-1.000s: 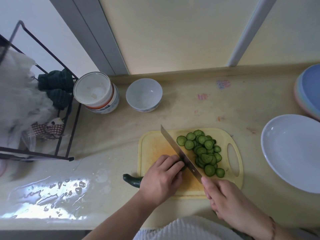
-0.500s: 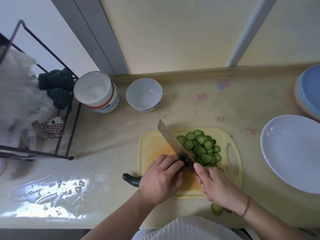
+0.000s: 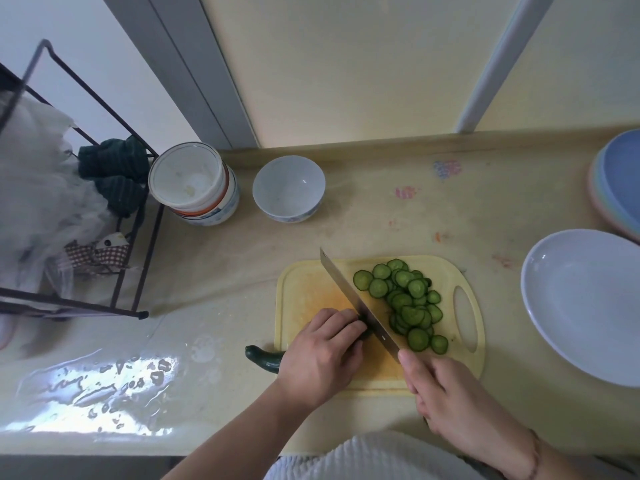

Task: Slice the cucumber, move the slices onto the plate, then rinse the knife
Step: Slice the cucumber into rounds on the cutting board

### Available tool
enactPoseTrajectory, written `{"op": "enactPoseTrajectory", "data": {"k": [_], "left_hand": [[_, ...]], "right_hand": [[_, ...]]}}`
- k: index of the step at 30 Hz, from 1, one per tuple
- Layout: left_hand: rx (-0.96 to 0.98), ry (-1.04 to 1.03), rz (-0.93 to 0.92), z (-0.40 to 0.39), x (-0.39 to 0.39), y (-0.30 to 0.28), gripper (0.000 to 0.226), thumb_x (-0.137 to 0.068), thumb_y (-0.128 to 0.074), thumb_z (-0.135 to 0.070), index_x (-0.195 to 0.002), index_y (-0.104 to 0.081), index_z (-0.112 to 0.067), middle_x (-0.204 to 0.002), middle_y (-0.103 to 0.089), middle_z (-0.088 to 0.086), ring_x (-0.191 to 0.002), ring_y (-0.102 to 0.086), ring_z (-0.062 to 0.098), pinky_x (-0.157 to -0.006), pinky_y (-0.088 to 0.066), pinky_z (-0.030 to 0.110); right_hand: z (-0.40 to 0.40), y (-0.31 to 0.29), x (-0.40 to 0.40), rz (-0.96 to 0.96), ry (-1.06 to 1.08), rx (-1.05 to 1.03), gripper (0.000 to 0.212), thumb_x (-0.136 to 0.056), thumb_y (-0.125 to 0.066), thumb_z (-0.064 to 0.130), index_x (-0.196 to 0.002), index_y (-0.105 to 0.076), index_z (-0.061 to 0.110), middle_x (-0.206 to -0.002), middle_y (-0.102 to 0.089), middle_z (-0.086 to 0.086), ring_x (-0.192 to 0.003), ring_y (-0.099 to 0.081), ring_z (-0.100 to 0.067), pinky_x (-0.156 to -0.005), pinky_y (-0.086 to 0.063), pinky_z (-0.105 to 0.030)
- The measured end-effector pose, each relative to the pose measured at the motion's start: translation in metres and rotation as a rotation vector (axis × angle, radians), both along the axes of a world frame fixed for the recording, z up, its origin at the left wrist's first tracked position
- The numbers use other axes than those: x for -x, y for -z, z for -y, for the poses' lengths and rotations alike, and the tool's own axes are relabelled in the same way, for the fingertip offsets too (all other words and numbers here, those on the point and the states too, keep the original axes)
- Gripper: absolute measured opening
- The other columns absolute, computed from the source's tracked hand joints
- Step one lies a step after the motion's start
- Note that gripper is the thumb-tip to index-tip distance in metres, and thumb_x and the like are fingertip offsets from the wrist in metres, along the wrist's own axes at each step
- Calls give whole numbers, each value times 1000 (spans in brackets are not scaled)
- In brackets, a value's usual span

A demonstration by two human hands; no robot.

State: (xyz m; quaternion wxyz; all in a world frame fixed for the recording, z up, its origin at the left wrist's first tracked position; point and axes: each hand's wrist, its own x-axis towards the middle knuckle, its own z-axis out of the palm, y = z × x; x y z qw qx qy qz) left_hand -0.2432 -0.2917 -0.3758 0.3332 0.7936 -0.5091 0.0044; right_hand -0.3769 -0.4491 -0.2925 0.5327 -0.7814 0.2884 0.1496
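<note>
A dark green cucumber (image 3: 264,358) lies across the left edge of the yellow cutting board (image 3: 304,289), its end sticking out onto the counter. My left hand (image 3: 322,355) covers and holds it with curled fingers. My right hand (image 3: 446,389) grips the handle of a broad knife (image 3: 356,303), whose blade rests edge-down against my left knuckles on the cucumber's cut end. Several round slices (image 3: 405,299) are piled on the board to the right of the blade. A white plate (image 3: 585,306) sits right of the board.
A white bowl (image 3: 288,188) and stacked containers (image 3: 195,183) stand at the back of the counter. A black wire rack (image 3: 79,237) with cloths is on the left. Water pools (image 3: 104,382) on the counter front left. Stacked coloured plates (image 3: 616,181) sit at the far right.
The knife went forward and up half a second ago, then came back down and toward me. My right hand has drawn back with it. My left hand has stayed on the cucumber.
</note>
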Motion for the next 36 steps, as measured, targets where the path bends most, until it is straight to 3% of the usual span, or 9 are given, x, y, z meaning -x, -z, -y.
{"op": "enactPoseTrajectory", "data": {"k": [13, 18, 24, 29, 36], "left_hand": [[-1, 9, -1, 0, 0, 1, 16, -91, -69, -9, -106, -72, -8, -111, -67, 3, -95, -62, 25, -87, -53, 32], [0, 0, 1, -1, 0, 2, 18, -90, -70, -10, -108, -73, -9, -113, -68, 3, -96, -62, 25, -84, -54, 33], [-2, 8, -13, -1, 0, 0, 20, -90, -71, -10, -110, -73, -9, -114, -68, 3, -97, -63, 25, -85, -54, 32], [5, -1, -5, -1, 0, -4, 19, -87, -73, -10, -107, -73, -9, -111, -67, 2, -95, -62, 22, -86, -53, 27], [10, -14, -9, -1, 1, -1, 16, -87, -74, -8, -103, -73, -9, -110, -68, 2, -94, -62, 23, -85, -53, 28]], "right_hand": [[1, -7, 7, -53, -27, -32, 63, -80, -29, 72, -66, -43, 12, -45, -34, 6, -43, -30, -7, -50, -28, -26], [-1, 2, -8, -31, -41, 21, 74, -78, -25, 74, -68, -41, 2, -51, -36, 1, -46, -34, -11, -53, -32, -31], [-2, 21, -27, -61, -67, 56, 66, -77, -20, 76, -64, -42, 16, -44, -35, 3, -37, -31, -7, -46, -30, -27], [11, 18, -23, -118, 10, -90, 57, -87, -27, 65, -69, -43, 14, -44, -32, 6, -36, -28, -12, -38, -26, -23], [3, 5, -16, -61, -6, -79, 55, -90, -30, 60, -67, -42, 12, -45, -32, 4, -35, -28, -9, -37, -25, -16]]}}
